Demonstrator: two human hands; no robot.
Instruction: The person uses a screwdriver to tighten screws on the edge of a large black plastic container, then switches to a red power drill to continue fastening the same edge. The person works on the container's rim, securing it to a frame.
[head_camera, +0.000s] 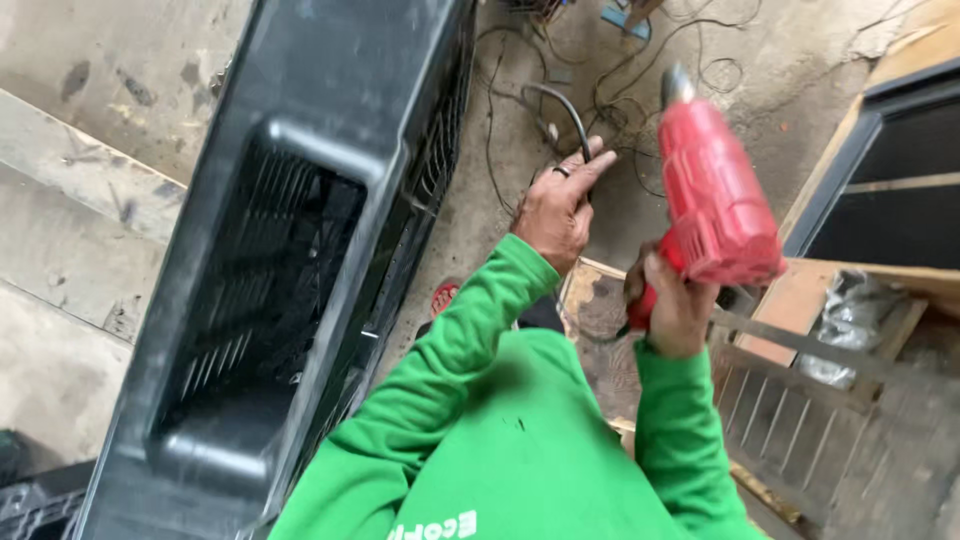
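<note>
The right hand (672, 310) is closed around the grip of a rigid, likely hefty red heat gun (715, 195), nozzle pointing away, while the left hand (555, 210), beside it, pinches its black cord (565, 105).

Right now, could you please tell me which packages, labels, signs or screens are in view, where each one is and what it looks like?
Printed lettering: white, on the green sweatshirt, at the bottom edge, partly cut off.
Clear plastic bag: crumpled, greyish, on the wooden frame at right, just beyond the right hand gripping the red heat gun.
No signs or screens show; the left hand holds only a black cable.
</note>
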